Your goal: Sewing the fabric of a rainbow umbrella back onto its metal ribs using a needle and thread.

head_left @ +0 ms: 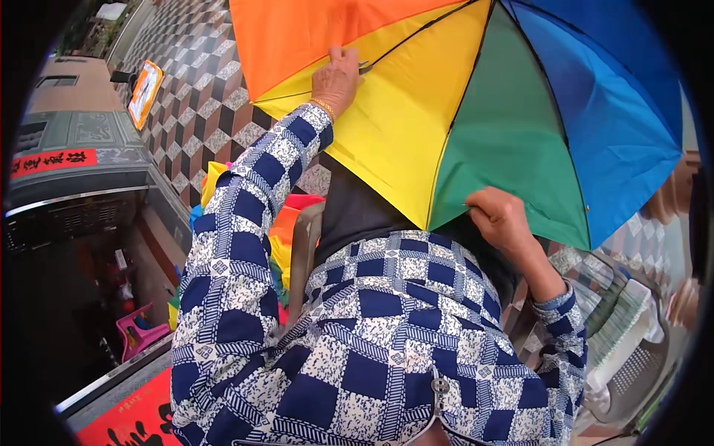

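The rainbow umbrella (483, 119) is spread over the lap (355, 199) — probably light, its cloth (617, 111) soft and slippery, best held at a rib (405, 41) or the hem (567, 236). The left hand (338, 82) meets the yellow panel (409, 115), grip unclear; the right hand (502, 219) curls its fingers tight near the green edge (around what — I cannot tell).

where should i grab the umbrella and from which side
Probably pinch the umbrella at its lower corner, where the yellow panel and green panel meet, coming from the shirt side. That corner points toward the shirt, and a dark rib runs down toward it, so it should feel firmer than loose cloth.
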A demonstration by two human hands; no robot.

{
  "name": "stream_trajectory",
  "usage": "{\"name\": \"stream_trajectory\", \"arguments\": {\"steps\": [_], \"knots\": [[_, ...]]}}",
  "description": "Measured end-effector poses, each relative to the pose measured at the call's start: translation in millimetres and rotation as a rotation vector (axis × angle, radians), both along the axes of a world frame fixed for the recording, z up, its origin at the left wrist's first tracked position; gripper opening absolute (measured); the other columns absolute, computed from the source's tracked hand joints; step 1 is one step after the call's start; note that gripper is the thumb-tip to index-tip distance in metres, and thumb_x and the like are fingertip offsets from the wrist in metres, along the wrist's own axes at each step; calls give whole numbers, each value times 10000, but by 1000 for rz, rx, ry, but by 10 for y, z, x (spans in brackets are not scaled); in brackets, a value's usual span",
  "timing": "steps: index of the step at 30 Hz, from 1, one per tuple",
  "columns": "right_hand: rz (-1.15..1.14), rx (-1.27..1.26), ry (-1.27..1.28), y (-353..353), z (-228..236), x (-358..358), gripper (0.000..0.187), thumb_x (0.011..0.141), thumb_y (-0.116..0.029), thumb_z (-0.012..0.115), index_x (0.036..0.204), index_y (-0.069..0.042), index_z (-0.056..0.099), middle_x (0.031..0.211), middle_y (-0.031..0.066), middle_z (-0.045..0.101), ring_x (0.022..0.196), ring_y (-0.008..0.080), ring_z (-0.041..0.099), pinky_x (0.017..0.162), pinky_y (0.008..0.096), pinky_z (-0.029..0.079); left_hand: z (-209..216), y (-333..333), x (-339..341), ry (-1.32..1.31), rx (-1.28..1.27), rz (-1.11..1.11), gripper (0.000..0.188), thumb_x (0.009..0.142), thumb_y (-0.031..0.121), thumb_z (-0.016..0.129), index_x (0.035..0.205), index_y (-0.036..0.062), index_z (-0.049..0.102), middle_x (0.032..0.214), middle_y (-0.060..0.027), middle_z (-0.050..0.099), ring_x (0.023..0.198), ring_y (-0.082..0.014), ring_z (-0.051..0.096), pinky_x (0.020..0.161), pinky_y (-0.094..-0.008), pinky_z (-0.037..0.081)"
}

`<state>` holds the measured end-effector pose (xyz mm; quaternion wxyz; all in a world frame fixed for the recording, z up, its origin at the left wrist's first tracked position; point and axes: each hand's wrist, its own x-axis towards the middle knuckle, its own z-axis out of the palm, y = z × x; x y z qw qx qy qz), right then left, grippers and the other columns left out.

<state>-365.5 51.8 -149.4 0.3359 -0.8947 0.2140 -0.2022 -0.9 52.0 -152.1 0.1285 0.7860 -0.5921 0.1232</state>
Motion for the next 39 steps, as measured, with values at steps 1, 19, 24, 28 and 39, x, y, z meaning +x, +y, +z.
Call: {"name": "stream_trajectory", "arguments": {"steps": [1,19,24,28,39], "knots": [[-8,-11,4,-49,110,-55,105,689,-23,612,793,-11,602,701,94,603,677,241,607,572,322,462,-10,-6,47,-64,15,-4,290,760,156,642,956,58,451,934,-178,512,733,-368,599,616,-449,488],[167,1123,333,-23,253,-1240,75,752,-56,671,789,-1,637,696,-9,608,656,64,531,594,222,422,10,348,-188,-118,449,-100,123,791,165,564,803,44,546,823,-184,614,782,-359,604,653,-459,472],[286,1243,463,-183,155,-1241,80,763,-70,675,806,-8,649,715,-2,627,672,61,550,622,222,439,-28,495,-115,27,598,-106,156,790,176,580,855,37,552,818,-184,610,788,-367,594,659,-455,461],[299,1243,567,-313,153,-1134,70,765,-66,677,795,-7,654,731,9,640,698,63,566,644,226,449,-170,482,30,144,568,-118,189,792,193,608,874,31,552,797,-190,606,767,-368,589,630,-443,458],[-71,808,114,-1095,595,-16,95,832,-89,556,909,-39,583,737,-24,503,650,78,465,588,247,410,13,-413,-1024,1327,80,-2,149,785,145,600,738,18,539,661,-24,574,529,-101,514,473,-255,402]]}}
